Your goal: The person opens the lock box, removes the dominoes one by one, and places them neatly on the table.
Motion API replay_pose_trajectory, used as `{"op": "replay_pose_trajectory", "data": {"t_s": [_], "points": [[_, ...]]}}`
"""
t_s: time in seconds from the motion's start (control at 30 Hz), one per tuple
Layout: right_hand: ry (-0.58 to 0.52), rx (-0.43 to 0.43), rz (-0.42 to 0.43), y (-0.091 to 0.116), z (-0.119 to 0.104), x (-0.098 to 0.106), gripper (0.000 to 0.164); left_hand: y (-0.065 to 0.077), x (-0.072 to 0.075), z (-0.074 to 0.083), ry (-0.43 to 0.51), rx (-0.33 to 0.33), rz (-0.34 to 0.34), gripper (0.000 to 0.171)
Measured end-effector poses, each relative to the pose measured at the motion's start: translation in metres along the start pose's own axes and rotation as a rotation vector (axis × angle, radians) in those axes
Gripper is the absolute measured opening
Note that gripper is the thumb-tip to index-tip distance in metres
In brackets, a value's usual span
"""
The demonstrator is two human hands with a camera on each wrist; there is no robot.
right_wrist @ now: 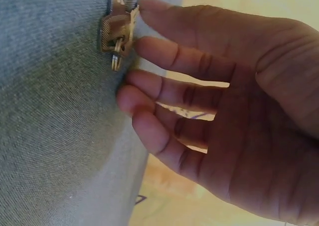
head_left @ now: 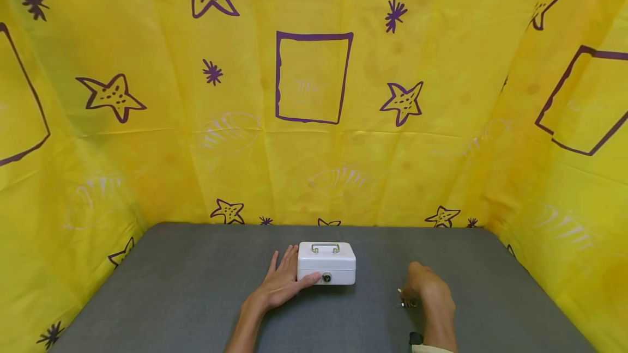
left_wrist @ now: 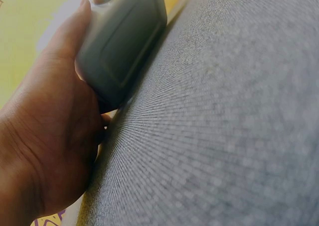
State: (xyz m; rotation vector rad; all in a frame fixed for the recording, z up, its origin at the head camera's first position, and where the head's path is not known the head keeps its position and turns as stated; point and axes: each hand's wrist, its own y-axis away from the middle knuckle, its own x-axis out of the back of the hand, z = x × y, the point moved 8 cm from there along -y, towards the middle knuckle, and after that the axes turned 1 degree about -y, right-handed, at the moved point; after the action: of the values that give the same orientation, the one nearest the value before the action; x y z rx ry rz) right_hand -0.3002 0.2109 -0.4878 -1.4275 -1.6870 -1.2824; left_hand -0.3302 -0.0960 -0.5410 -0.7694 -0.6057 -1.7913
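A small white cash box [head_left: 326,263] with a metal handle on its lid and a round lock [head_left: 326,277] in its front stands on the dark grey table. My left hand [head_left: 281,286] rests against it, fingers straight along its left side and thumb across the front beside the lock. In the left wrist view, that thumb [left_wrist: 70,34] lies along the box's front. To the right of the box, my right hand [head_left: 432,290] is over a small bunch of keys [right_wrist: 117,31] on a ring. Its thumb and index fingertips are right at the keys, with a gap between them.
The grey tabletop [head_left: 196,287] extends around the box and both hands. Yellow cloth [head_left: 314,151] printed with purple starfish and frames hangs behind the table and along both sides. A dark band [head_left: 416,338] and a pale sleeve edge show at my right wrist.
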Motion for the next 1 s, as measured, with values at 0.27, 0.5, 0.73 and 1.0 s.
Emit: {"op": "replay_pose_trajectory", "data": {"t_s": [0.27, 0.5, 0.73, 1.0], "points": [[-0.017, -0.076, -0.030, -0.004, 0.010, -0.003, 0.032, 0.002, 0.001, 0.002, 0.001, 0.001, -0.002, 0.107], [0.010, -0.168, -0.039, -0.067, 0.067, -0.037, 0.052, -0.001, 0.000, 0.000, 0.005, -0.010, -0.004, 0.111], [0.013, -0.185, -0.060, -0.055, 0.056, -0.032, 0.048, -0.004, -0.003, -0.006, 0.005, -0.007, 0.010, 0.113], [0.025, -0.161, -0.070, -0.021, 0.023, -0.016, 0.027, 0.001, 0.000, 0.000, 0.016, -0.013, 0.002, 0.113]]}}
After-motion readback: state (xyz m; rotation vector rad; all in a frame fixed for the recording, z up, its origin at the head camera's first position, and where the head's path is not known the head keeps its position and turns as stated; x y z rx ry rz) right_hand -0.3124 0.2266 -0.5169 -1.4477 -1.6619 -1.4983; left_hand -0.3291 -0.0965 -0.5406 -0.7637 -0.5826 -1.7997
